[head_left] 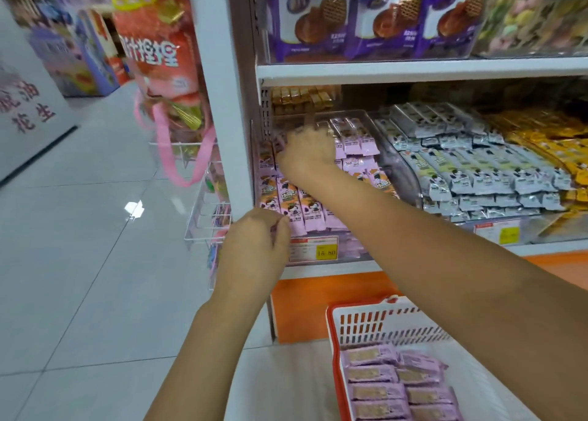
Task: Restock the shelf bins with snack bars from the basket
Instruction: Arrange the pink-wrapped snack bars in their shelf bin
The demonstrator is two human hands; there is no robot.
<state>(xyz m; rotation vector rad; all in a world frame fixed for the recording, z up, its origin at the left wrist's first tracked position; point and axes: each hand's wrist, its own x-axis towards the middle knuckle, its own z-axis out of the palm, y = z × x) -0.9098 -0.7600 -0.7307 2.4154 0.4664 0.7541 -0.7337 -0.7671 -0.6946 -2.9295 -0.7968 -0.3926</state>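
Fingers (281, 229) of left hand (254, 249): curled, pinching the near end of the front-row pink snack bars (305, 210) at the front lip of the clear bin (375, 124).

Right hand (307, 155): reaches deeper into the same bin, over the rear rows; motion-blurred (whether it grips anything cannot be told).

Bin: lower shelf (413, 70) level, leftmost, with price tag (313, 250) on its front.

Neighbouring stock: grey bars (477, 166) just beside to the right, yellow bars (547, 134) beyond.

Basket (366, 322): red-and-white, on the floor below the shelf, holding stacked purple-wrapped bars (375, 373).
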